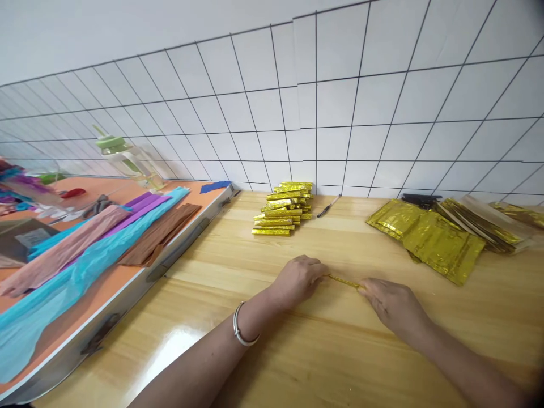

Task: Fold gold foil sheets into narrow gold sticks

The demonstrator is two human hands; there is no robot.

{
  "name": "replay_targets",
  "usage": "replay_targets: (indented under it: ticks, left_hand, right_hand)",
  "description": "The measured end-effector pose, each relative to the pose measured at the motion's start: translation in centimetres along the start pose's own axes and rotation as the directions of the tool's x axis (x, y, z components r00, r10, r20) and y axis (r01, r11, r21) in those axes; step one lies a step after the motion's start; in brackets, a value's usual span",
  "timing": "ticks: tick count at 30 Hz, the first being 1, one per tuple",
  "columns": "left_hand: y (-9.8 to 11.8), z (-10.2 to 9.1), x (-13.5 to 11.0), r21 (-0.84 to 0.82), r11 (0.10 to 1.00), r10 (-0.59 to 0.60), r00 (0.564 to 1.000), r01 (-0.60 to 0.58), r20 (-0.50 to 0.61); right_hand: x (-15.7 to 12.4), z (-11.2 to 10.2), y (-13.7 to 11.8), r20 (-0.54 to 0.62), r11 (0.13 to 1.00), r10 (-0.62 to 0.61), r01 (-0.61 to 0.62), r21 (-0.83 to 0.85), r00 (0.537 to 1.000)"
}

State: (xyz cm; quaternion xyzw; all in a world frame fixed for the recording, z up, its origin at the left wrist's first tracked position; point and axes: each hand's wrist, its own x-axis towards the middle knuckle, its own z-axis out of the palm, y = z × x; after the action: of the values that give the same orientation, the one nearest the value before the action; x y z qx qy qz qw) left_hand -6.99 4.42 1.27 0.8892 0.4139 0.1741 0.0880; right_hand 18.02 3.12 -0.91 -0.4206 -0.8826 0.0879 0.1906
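Both my hands rest on the wooden table, pinching the two ends of a thin folded gold foil strip. My left hand, with a silver bangle on its wrist, has its fingers closed on the strip's left end. My right hand grips the right end with closed fingers. Behind the hands stands a stack of folded gold foil strips. A loose pile of flat gold foil sheets lies to the right.
A black pen lies near the tiled wall. At left an orange board carries pink, blue, purple and brown crepe paper strips, scissors and a green-lidded bottle.
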Motion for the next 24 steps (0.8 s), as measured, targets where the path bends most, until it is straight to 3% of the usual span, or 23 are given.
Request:
replay_targets:
  ticks: [7, 10, 12, 14, 16, 18, 20, 24]
  left_hand:
    - [-0.4, 0.0, -0.2, -0.158, 0.986, -0.073, 0.991, 0.055, -0.113]
    - [-0.3, 0.2, 0.2, -0.377, 0.921, -0.163, 0.975, 0.096, -0.151]
    - [0.2, 0.6, 0.6, -0.627, 0.765, -0.305, 0.939, 0.143, -0.158]
    - [1.2, 1.3, 1.0, -0.85, 0.507, -0.448, 0.886, 0.142, -0.118]
    - [2.6, 2.0, 1.3, -0.96, 0.256, -0.497, 0.867, 0.114, -0.029]
    - [3.9, 2.6, 1.3, -0.991, 0.08, -0.471, 0.88, 0.112, 0.061]
    - [4.9, 2.9, 1.1, -0.991, -0.015, -0.435, 0.891, 0.133, 0.126]
    - [5.3, 2.5, 0.8, -0.984, -0.052, -0.453, 0.874, 0.171, 0.176]
  right_hand:
    - [-0.1, -0.3, 0.1, 0.068, 0.998, 0.016, -0.02, 0.059, 0.998]
    - [0.0, -0.5, -0.4, 0.06, 0.992, 0.101, -0.105, 0.071, 0.993]
    - [0.1, -0.5, -0.9, 0.058, 0.978, 0.157, -0.163, 0.128, 0.986]
    - [0.2, -0.4, -1.5, 0.064, 0.953, 0.214, -0.223, 0.203, 0.975]
    - [0.3, -0.3, -2.2, 0.071, 0.922, 0.259, -0.268, 0.278, 0.963]
    - [0.2, -0.1, -2.9, 0.087, 0.897, 0.272, -0.285, 0.337, 0.958]
    - [0.0, 0.0, -3.5, 0.124, 0.888, 0.257, -0.284, 0.361, 0.959]
    - [-0.2, 0.1, -4.3, 0.184, 0.905, 0.22, -0.271, 0.328, 0.958]
